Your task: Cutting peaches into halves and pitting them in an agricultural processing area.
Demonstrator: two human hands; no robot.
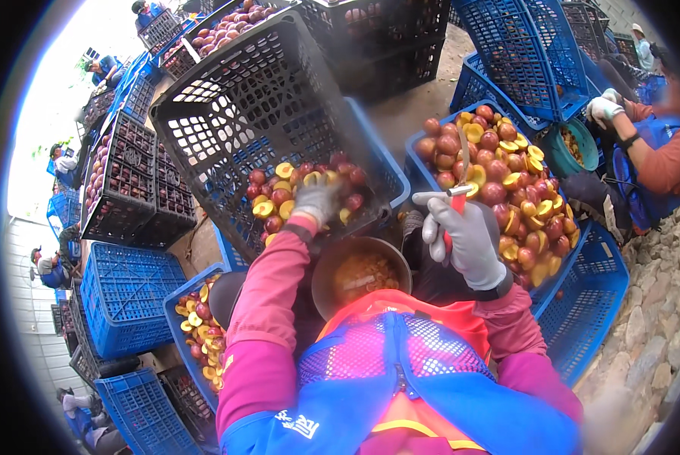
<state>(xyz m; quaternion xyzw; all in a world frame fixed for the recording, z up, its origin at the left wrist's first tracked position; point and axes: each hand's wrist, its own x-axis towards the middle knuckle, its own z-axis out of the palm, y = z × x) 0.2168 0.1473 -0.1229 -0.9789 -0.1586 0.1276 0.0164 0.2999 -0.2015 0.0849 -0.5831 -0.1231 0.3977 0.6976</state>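
My left hand (317, 200), in a grey glove, reaches into a tilted black crate (237, 83) and touches the plums at its bottom. Some of those plums (281, 196) are whole and dark red; others are cut, with yellow flesh showing. The left fingertips are blurred among the fruit. In my gloved right hand (469, 243) is a knife with a red handle (458, 203) and a curved blade (463, 155) pointing up and away. Beside that hand stands a blue crate heaped with whole and halved plums (518, 189). Between my legs sits a metal pot (325, 284) holding pits and pulp.
Left of my leg, a blue crate (174, 315) holds cut plums. Stacked black crates (131, 174) and an upturned blue crate (131, 296) stand farther left. A co-worker (662, 167) sits at right near a green basin (560, 155). Stones (651, 318) cover the ground at lower right.
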